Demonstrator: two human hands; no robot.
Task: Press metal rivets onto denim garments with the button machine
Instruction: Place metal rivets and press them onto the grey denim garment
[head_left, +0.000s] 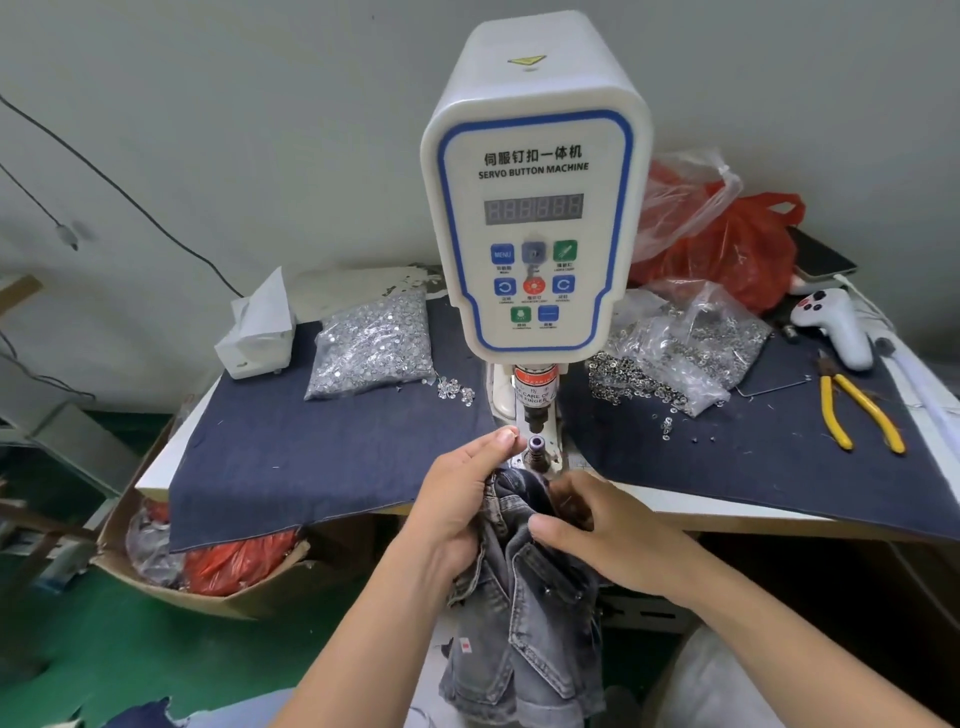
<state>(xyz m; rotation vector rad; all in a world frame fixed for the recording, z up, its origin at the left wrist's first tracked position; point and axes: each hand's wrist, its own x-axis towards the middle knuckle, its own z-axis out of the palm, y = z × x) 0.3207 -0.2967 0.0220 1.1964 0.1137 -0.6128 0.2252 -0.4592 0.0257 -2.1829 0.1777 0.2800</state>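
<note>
At 6 o'clock below the press head we hold the denim garment (524, 587) bunched in both hands; most of it hangs off the table (675, 501) edge toward the floor. Left hand (457, 499) grips the fabric with curled fingers, index and thumb up near the lower die (536, 448), maybe pinching a rivet, too small to tell. Right hand (597, 535) pinches a fold of denim, fingers curled in. Step looks like positioning: fabric not yet over the die, nothing pressed here yet. Next move, we judge, calls for spreading the target spot flat over the die under the punch (535, 410) and keeping fingers out of the gap.

Table is covered with dark blue cloth (322, 457). Bag of rivets (374, 345) at 10 o'clock of the die, bag of ring parts (680, 353) at 2 o'clock, some spilled loose. Yellow pliers (857, 415) at 3 o'clock, white controller (836, 327) beyond them, red plastic bags (737, 249) behind. Button machine (535, 208) stands at 12 o'clock against a grey wall; green floor and a cardboard box (171, 577) at 8 o'clock.
</note>
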